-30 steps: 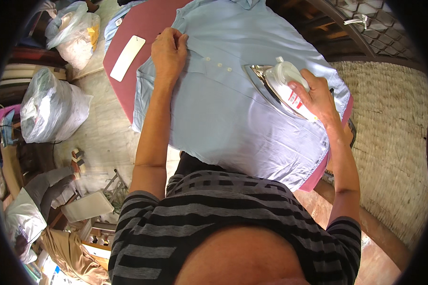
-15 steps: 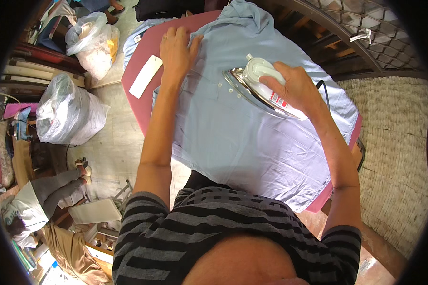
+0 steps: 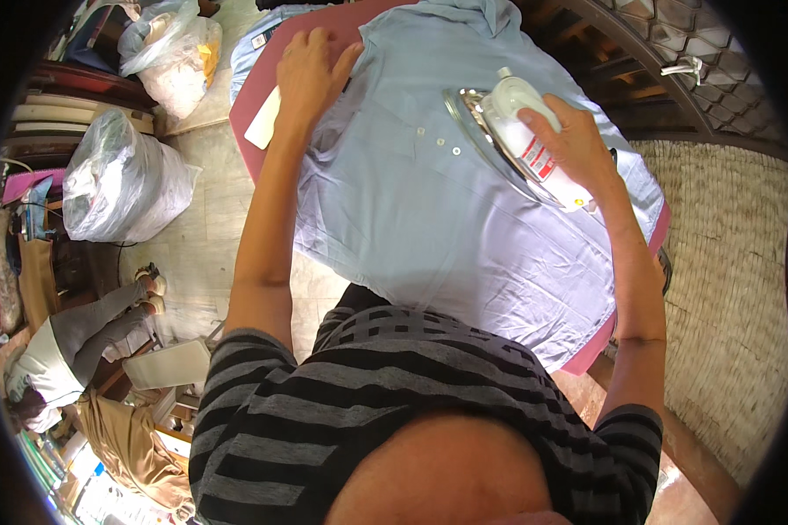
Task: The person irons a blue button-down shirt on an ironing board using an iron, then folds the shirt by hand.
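A light blue shirt (image 3: 385, 210) lies spread over a dark red ironing board (image 3: 346, 19), its small buttons showing near the middle. My right hand (image 3: 573, 144) is wrapped round the handle of a white steam iron (image 3: 518, 118). The iron's metal soleplate rests on the shirt just right of the buttons, nose pointing far left. My left hand (image 3: 308, 80) is open, fingers stretched out, over the board beside the shirt's left edge. A flat white strip (image 3: 263, 122) lies on the board, partly hidden by that hand and wrist.
Stuffed plastic bags (image 3: 118, 188) stand on the floor to the left. Farther down that side are a person in grey trousers (image 3: 105, 328) and a pale stool (image 3: 168, 363). A metal lattice gate (image 3: 674, 35) is at the far right, above a woven mat (image 3: 722, 254).
The iron has moved away and to the right in my right hand. My left hand has shifted left and now covers part of the white strip.
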The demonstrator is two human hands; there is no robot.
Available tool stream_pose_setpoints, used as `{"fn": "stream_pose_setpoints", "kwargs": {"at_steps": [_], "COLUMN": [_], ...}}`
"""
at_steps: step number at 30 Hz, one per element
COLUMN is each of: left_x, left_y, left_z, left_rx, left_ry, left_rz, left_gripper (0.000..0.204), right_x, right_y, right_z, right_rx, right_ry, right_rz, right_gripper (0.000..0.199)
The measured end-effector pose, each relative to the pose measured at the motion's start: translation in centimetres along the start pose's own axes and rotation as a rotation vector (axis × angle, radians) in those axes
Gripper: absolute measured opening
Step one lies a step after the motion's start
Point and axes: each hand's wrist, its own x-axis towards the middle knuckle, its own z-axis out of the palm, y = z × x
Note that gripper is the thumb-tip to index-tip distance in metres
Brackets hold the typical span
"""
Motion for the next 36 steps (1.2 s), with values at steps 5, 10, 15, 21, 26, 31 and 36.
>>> {"fn": "stream_pose_setpoints", "kwargs": {"at_steps": [5, 10, 15, 21, 26, 31, 36], "left_x": [-8.4, -11.0, -10.2, -10.1, -10.6, -10.5, -10.8], "left_y": [4.7, 4.7, 3.8, 3.1, 2.8, 3.0, 2.3], "left_z": [-4.1, -3.1, -2.1, -1.7, -1.7, -1.3, -1.0], "left_rx": [0.072, 0.067, -0.016, -0.075, -0.084, -0.113, -0.152], "left_ry": [-0.156, -0.061, -0.069, -0.031, -0.048, -0.01, -0.027], "left_rz": [-0.052, -0.003, -0.009, -0.062, -0.11, -0.087, -0.149], "left_gripper": [0.039, 0.028, 0.018, 0.017, 0.015, 0.015, 0.014], "right_x": [-5.5, -12.7, -15.3, -14.2, -11.1, -8.3, -8.7], "right_y": [3.0, 2.4, 1.7, -0.8, -4.9, -7.2, -7.1], "right_z": [-1.7, -1.9, 0.9, 3.6, 4.9, 7.3, 7.8], "right_rx": [0.106, 0.049, 0.211, 0.199, 0.19, 0.279, 0.261], "right_ry": [0.038, 0.025, 0.091, 0.004, -0.058, -0.066, -0.048], "right_rz": [0.177, 0.308, 0.278, 0.36, 0.236, 0.127, 0.119], "right_gripper": [0.044, 0.045, 0.042, 0.043, 0.05, 0.052, 0.047]}}
